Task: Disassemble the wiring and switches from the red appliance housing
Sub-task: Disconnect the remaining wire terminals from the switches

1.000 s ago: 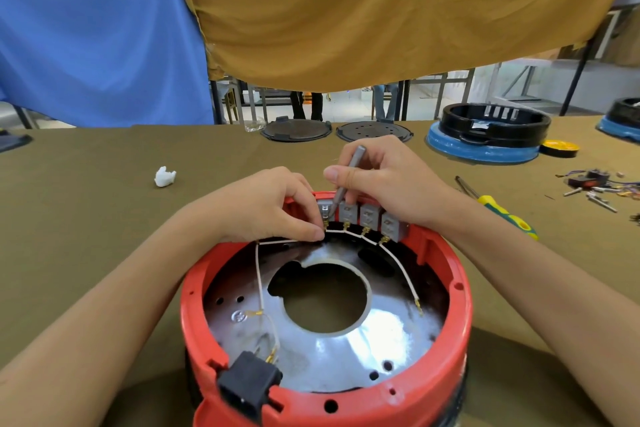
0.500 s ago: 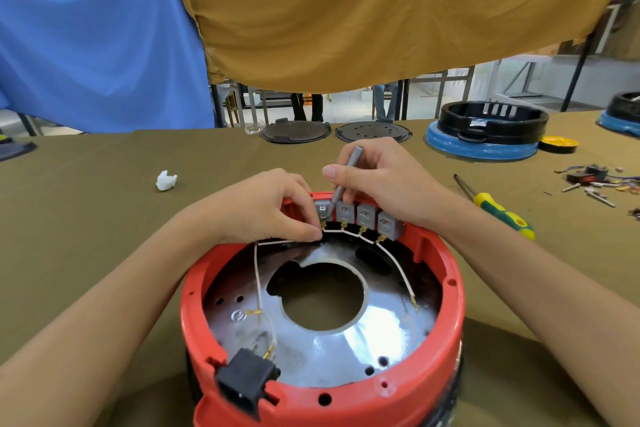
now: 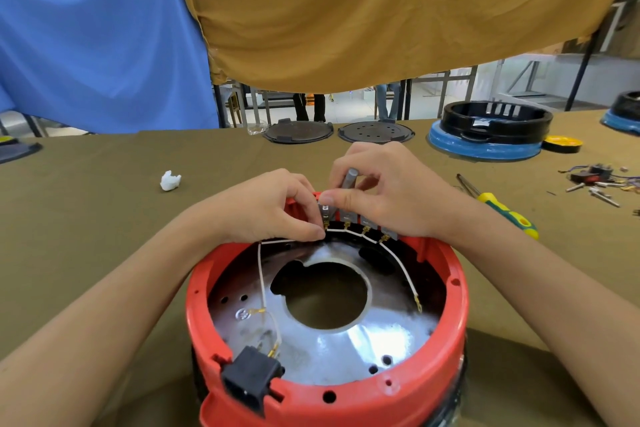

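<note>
The round red appliance housing (image 3: 460,305) stands near me on the table, with a shiny metal plate (image 3: 346,350) inside. A row of grey switches (image 3: 365,220) sits at its far rim, joined by a white wire (image 3: 401,265). My left hand (image 3: 273,206) pinches the wire terminal at the leftmost switch. My right hand (image 3: 384,191) grips a short grey metal tool (image 3: 349,178) held upright over that same switch. A black power socket (image 3: 251,381) is clipped into the near rim, with a second white wire (image 3: 261,274) running toward it.
A green-and-yellow screwdriver (image 3: 504,211) lies right of the housing. Loose wires and small parts (image 3: 595,182) sit further right. A black-and-blue housing (image 3: 491,133), a yellow lid (image 3: 562,143) and two dark round lids (image 3: 299,132) line the far edge. A white scrap (image 3: 170,180) lies left.
My right hand has turned the grey tool from a slant to nearly upright and closed in over the leftmost switch. My left hand stays at the wire terminal.
</note>
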